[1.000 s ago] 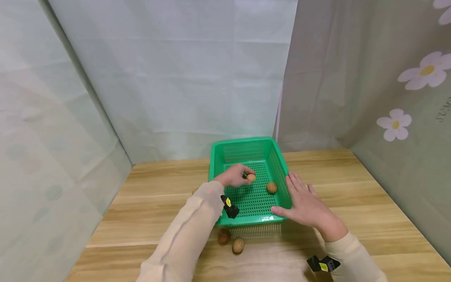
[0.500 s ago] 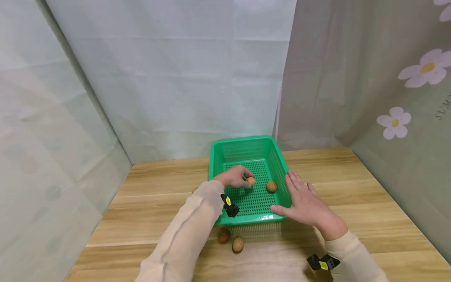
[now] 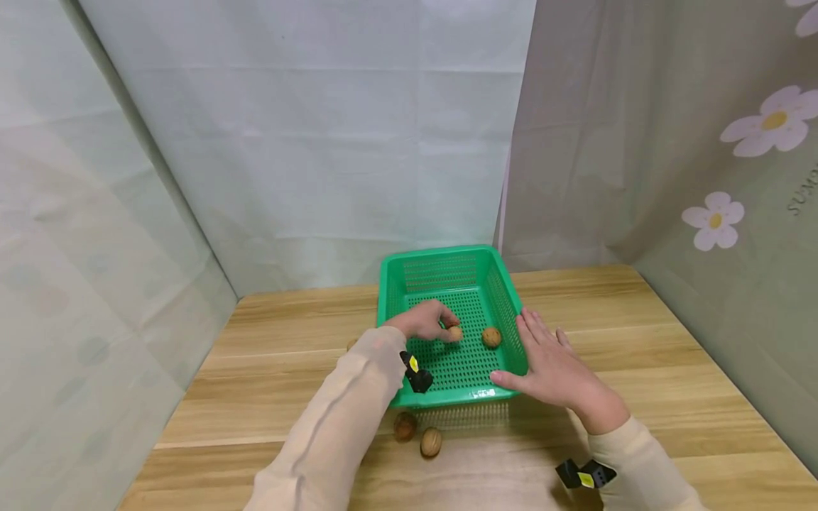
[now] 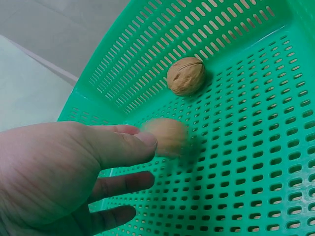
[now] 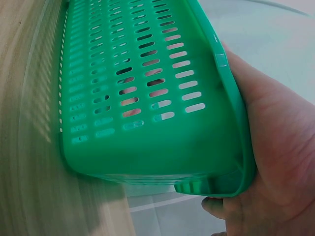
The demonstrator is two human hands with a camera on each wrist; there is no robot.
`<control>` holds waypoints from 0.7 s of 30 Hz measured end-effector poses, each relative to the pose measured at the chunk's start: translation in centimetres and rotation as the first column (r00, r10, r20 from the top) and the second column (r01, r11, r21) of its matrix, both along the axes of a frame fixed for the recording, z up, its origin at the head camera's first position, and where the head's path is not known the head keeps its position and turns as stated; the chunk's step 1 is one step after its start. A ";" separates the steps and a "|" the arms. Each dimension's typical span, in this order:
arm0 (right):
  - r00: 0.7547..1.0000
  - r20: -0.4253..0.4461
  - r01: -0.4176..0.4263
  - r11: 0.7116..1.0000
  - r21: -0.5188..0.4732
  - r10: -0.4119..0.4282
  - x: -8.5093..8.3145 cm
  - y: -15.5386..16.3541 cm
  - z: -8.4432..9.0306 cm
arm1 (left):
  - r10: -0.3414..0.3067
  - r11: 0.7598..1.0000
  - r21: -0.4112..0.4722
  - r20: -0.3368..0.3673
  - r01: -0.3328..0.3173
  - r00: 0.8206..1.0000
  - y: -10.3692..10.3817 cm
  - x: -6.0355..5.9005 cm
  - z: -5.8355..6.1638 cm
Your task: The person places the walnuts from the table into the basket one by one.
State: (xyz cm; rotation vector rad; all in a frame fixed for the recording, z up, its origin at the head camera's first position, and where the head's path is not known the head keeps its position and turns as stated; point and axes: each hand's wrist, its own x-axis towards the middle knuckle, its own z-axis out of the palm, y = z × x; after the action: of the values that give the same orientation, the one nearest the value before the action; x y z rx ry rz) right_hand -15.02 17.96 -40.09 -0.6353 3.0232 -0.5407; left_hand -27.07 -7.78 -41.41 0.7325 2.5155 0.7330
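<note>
A green plastic basket (image 3: 441, 397) with slotted sides stands on the wooden table. Inside it, my left hand (image 3: 422, 319) pinches a light-brown walnut (image 3: 454, 333) between thumb and index finger, low over the perforated floor. In the left wrist view this walnut (image 4: 170, 137) is blurred, and the remaining fingers extend free below it. A second walnut (image 3: 491, 337) lies on the basket floor near the right wall. My right hand (image 3: 556, 365) rests against the basket's right side, fingers straight along the outside and thumb at the near right corner of the rim.
A darker reddish-brown walnut (image 3: 405, 426) and a lighter walnut (image 3: 431, 442) lie on the table before the basket's front edge. Left of the basket, a small brown thing (image 3: 351, 344) is mostly hidden by the left sleeve. Pale cloth (image 3: 319, 177) hangs behind the table.
The walnut in my left fingers has come slightly down and nearer to me, the fingertips lowering with it. My right hand keeps its place on the basket.
</note>
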 end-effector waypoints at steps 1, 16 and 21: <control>1.000 0.001 0.001 1.000 0.000 -0.001 0.0 0.0 0.0 | 0.000 1.000 -0.002 -0.001 0.000 1.000 0.0 0.0 0.0; 1.000 0.007 -0.007 1.000 -0.010 0.007 0.1 -0.4 0.0 | 0.026 0.999 0.023 -0.039 -0.025 0.999 -0.3 0.0 0.1; 1.000 -0.001 -0.006 1.000 -0.011 0.006 0.0 -0.6 -0.2 | 0.027 0.997 0.078 -0.070 -0.021 0.997 -0.7 0.0 1.1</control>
State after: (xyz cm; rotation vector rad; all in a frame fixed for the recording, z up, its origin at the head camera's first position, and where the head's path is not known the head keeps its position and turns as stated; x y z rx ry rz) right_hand -15.02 17.37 -40.28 -0.6446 3.0207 -0.5575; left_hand -27.03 -8.49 -40.35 0.7687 2.5764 0.8302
